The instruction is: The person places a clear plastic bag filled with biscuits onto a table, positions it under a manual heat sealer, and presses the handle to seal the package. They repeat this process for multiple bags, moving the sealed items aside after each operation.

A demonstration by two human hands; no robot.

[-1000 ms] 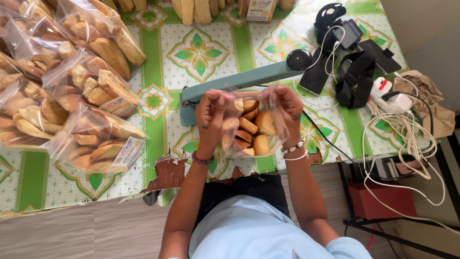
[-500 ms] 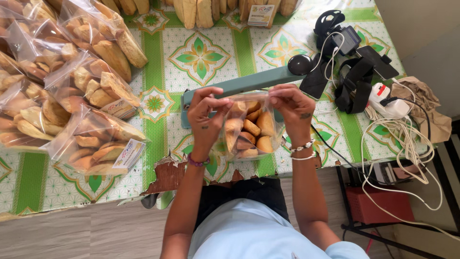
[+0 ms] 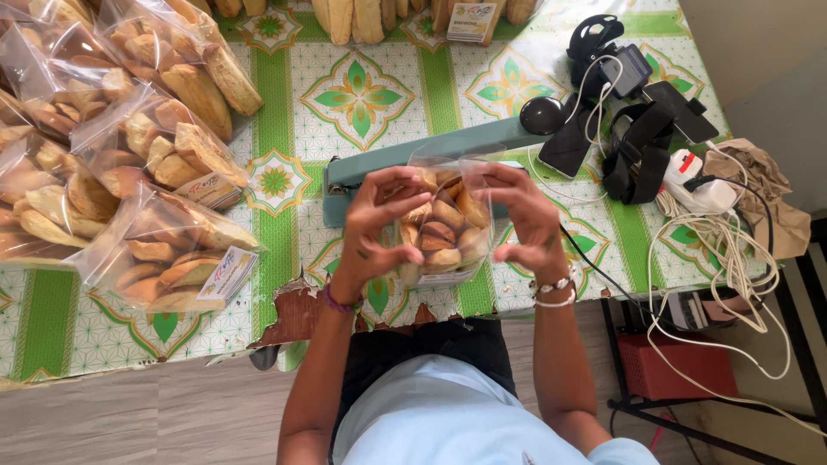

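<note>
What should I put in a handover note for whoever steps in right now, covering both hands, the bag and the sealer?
Left hand: grip on the left side of the clear bag of biscuits, near its top.
Right hand: grip on the bag's right side, same height.
The bag is held upright above the table edge, just in front of the teal heat sealer; its open top stands loose and looks unsealed.
Done: filled bags with labels are piled on the table's left.
Left: by the look of it, this bag's top has not yet gone under the sealer bar.
Mind the white cables at the right.
</note>
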